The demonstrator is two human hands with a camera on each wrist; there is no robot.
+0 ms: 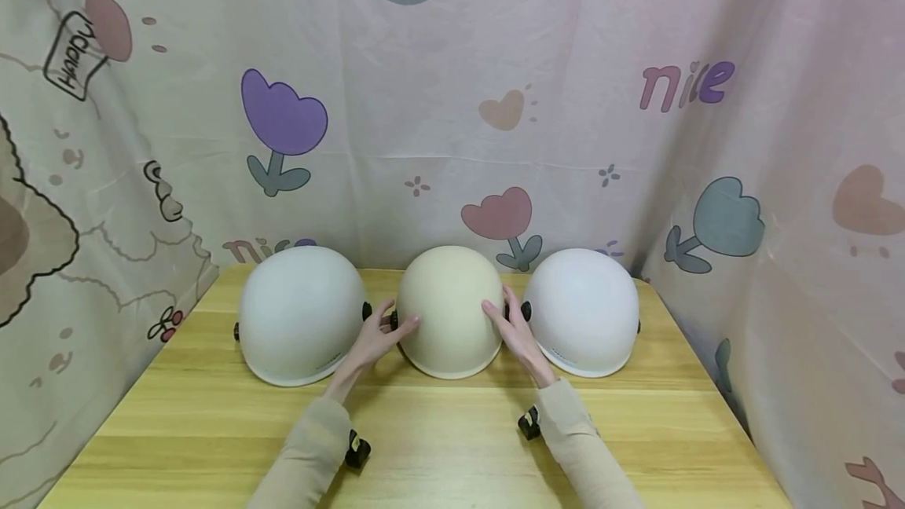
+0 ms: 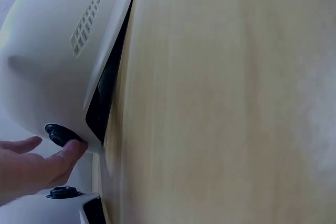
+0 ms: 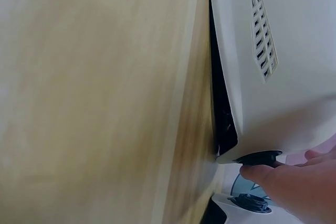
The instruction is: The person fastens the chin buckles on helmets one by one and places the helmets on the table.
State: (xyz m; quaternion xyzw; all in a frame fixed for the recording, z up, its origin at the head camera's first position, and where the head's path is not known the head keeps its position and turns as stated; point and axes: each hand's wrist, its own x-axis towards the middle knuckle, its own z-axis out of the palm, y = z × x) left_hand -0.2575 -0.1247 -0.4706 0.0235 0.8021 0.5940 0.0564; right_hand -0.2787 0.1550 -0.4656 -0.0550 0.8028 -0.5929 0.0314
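Observation:
A cream helmet (image 1: 450, 313) stands dome up in the middle of the wooden table, with vent slots and a black side knob (image 2: 62, 135) visible in the left wrist view. My left hand (image 1: 375, 336) touches its left side, thumb spread over the front of the shell. On the other side my right hand (image 1: 519, 334) lies against the helmet, its thumb on the shell and its other fingers partly hidden behind. From the right wrist, fingertips meet the black knob (image 3: 260, 158) near the rim.
A white helmet (image 1: 300, 316) stands left of the cream one, close to my left hand. Another white helmet (image 1: 583, 313) stands to the right, beside my right hand. Behind the wooden table (image 1: 438, 446) hangs a printed curtain (image 1: 424, 100).

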